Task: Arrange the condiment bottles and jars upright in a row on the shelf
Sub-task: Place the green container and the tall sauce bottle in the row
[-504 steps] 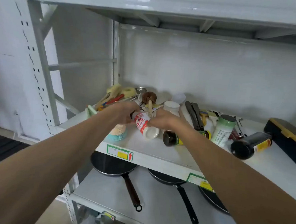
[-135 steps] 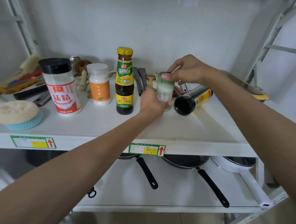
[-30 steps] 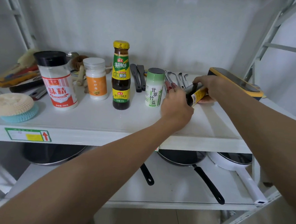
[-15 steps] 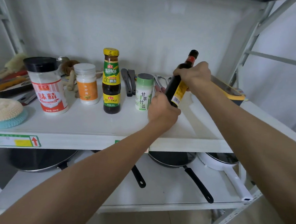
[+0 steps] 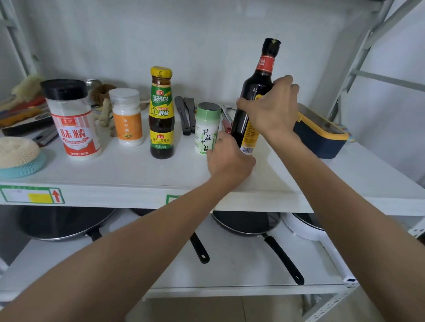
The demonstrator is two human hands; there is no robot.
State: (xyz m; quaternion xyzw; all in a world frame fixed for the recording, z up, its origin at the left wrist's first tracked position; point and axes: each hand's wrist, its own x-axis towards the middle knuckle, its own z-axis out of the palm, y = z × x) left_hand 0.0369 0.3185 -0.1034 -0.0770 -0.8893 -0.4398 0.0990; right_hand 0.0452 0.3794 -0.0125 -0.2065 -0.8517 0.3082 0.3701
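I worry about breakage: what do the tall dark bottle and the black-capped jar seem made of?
Tall dark bottle: probably glass, from its glossy dark surface with sharp highlights, though hard plastic is possible. Black-capped jar: likely clear plastic with a matte black plastic cap; white powder shows through.

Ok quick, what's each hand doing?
Left hand: closed around the base of the dark bottle.
Right hand: closed around its middle.

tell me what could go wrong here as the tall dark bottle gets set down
1. The tall dark glass bottle with the red neck label is the tallest item and narrow; released while tilted, it may topple.
2. The left hand at its base sits right against the green-lidded white salt shaker, so a nudge could knock that over.
3. The right hand hides whether the base is flat on the white shelf.
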